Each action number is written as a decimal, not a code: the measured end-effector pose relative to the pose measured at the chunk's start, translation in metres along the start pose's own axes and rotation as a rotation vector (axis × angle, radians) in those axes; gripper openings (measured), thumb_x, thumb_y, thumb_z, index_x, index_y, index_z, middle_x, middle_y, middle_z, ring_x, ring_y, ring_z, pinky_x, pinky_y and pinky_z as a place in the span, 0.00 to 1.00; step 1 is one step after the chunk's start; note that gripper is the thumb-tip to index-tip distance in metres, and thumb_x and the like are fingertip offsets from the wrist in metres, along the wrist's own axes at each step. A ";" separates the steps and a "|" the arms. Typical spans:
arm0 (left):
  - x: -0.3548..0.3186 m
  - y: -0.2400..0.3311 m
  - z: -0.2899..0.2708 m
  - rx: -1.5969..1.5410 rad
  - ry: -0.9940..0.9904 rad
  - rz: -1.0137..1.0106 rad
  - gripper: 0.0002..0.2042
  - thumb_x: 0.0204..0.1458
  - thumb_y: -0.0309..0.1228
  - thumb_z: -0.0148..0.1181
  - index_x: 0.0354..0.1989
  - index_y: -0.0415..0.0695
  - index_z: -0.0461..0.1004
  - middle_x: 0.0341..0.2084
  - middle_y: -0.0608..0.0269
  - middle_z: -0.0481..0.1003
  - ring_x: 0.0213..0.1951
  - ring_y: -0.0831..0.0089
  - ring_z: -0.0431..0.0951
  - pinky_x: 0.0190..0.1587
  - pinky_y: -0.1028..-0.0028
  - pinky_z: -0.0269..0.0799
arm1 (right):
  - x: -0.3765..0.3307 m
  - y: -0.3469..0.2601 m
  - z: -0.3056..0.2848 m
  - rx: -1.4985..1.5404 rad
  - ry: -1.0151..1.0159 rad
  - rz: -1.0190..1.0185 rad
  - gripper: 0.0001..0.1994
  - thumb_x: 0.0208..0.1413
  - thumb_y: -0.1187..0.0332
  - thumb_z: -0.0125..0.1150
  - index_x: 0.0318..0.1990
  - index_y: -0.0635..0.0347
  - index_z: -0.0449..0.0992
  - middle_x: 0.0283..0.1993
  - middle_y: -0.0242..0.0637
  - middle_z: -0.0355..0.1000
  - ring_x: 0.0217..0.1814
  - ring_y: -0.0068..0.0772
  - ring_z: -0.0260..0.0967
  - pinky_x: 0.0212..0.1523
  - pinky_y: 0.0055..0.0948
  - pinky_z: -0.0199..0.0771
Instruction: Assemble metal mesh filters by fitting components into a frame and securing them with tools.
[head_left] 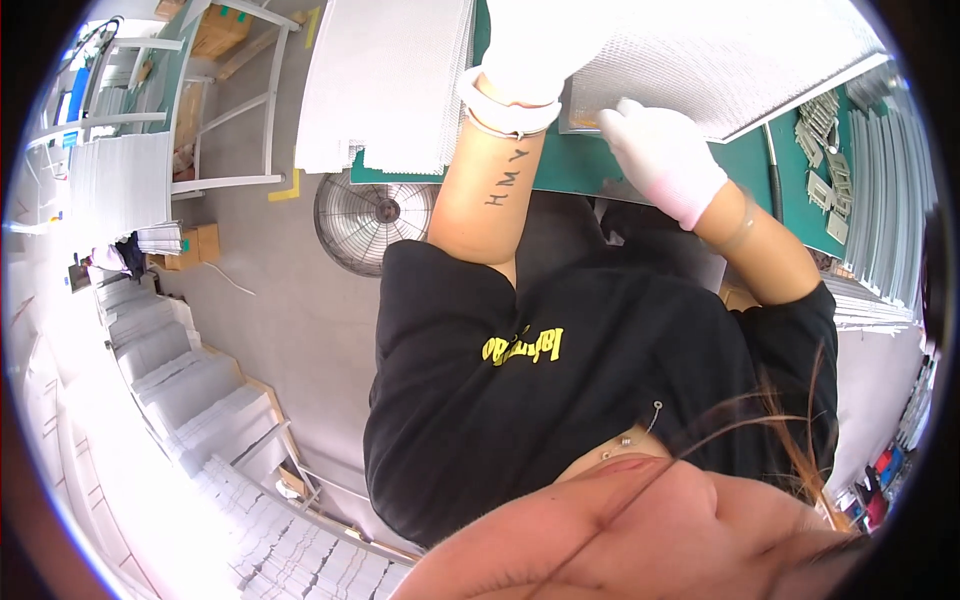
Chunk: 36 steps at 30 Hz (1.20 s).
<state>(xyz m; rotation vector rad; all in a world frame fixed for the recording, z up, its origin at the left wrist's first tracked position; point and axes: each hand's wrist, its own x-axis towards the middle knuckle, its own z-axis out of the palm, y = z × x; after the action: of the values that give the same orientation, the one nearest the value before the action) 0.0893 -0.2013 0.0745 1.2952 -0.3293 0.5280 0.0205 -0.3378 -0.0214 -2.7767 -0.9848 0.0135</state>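
A large silvery-white panel with a fine mesh texture (720, 65) lies tilted over the green tabletop (570, 172), its white edge strip along the right. My left hand (535, 55), in a white glove, reaches to the panel's left side; glare washes out its fingers. My right hand (660, 160), in a white glove with a pink cuff, is at the panel's near edge. Its fingers are curled together by the near left corner, and what they may grip is hidden. Left of my left arm stands a stack of white mesh panels (385, 90).
Small pale slotted parts (825, 190) lie at the table's right, beside a row of thin grey sheets (885, 200). A round floor fan (380, 215) stands below the table edge. White metal racks (235, 130) and stacked white sheets (170, 370) line the left.
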 end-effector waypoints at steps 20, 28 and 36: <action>-0.004 -0.004 -0.012 -0.189 -0.246 -0.014 0.11 0.59 0.23 0.61 0.48 0.35 0.74 0.39 0.63 0.79 0.40 0.79 0.76 0.44 0.78 0.71 | 0.010 0.001 0.025 0.062 -0.029 -0.049 0.05 0.53 0.74 0.53 0.38 0.61 0.71 0.34 0.46 0.71 0.36 0.51 0.75 0.37 0.44 0.77; -0.012 -0.007 -0.019 -0.139 -0.276 -0.012 0.12 0.57 0.20 0.61 0.49 0.35 0.74 0.41 0.64 0.78 0.43 0.80 0.76 0.47 0.78 0.71 | 0.041 -0.028 0.023 0.048 -0.245 -0.111 0.05 0.54 0.74 0.53 0.36 0.63 0.75 0.36 0.50 0.75 0.39 0.50 0.78 0.37 0.43 0.79; -0.032 0.013 -0.025 -0.110 -0.250 -0.083 0.18 0.53 0.19 0.64 0.53 0.33 0.71 0.43 0.60 0.78 0.45 0.76 0.77 0.51 0.75 0.72 | -0.030 0.023 0.009 0.356 0.195 0.040 0.08 0.56 0.71 0.60 0.41 0.62 0.76 0.37 0.46 0.76 0.40 0.50 0.75 0.41 0.41 0.76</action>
<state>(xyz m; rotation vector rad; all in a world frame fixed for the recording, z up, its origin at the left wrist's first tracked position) 0.0543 -0.1807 0.0627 1.2634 -0.5032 0.2739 0.0111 -0.3723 -0.0361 -2.4186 -0.7907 -0.0683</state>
